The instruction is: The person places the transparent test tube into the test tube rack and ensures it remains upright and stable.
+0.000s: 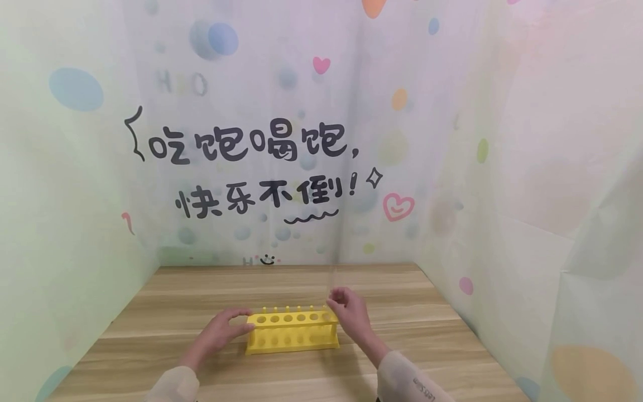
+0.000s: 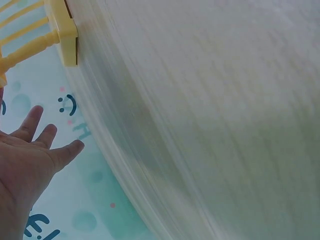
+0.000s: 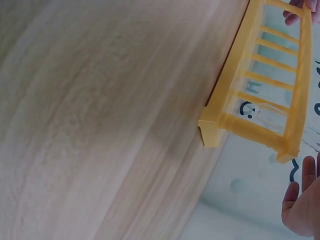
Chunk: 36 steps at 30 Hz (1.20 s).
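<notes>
A yellow test tube rack (image 1: 293,349) stands on the table, with a row of round holes along its top and a row of pegs behind. At its left end, my left hand (image 1: 223,329) holds the upper plate between thumb and fingers. The other fingers spread away from it in the left wrist view. My right hand (image 1: 351,315) is over the rack's right end, thumb and forefinger pinched together around the top of a clear test tube. In the right wrist view this see-through test tube (image 3: 272,107) slants across the rack's near end; its outline is faint.
The wood-grain table (image 1: 211,290) runs back to a printed curtain (image 1: 261,240) with dark lettering, dots and hearts. More sheeting hangs on the left and right sides.
</notes>
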Each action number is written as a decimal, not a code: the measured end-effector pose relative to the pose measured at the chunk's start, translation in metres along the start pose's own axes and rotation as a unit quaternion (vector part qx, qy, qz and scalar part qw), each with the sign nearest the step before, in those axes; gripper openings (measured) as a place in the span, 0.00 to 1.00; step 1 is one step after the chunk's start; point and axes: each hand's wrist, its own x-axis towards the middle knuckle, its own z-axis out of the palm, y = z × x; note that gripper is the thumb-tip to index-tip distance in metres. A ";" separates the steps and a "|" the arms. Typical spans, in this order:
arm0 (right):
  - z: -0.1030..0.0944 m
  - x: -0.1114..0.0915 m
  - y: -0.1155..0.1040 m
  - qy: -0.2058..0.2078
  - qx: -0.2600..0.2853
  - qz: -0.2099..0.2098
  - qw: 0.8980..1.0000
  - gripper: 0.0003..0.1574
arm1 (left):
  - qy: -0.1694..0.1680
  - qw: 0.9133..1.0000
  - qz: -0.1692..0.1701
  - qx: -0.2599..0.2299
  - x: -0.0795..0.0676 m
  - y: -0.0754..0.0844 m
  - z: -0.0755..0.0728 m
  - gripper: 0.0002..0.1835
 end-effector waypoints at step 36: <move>0.004 -0.015 0.025 -0.010 -0.037 -0.033 0.999 0.21 | -0.007 0.998 0.003 0.066 0.001 0.011 -0.002 0.26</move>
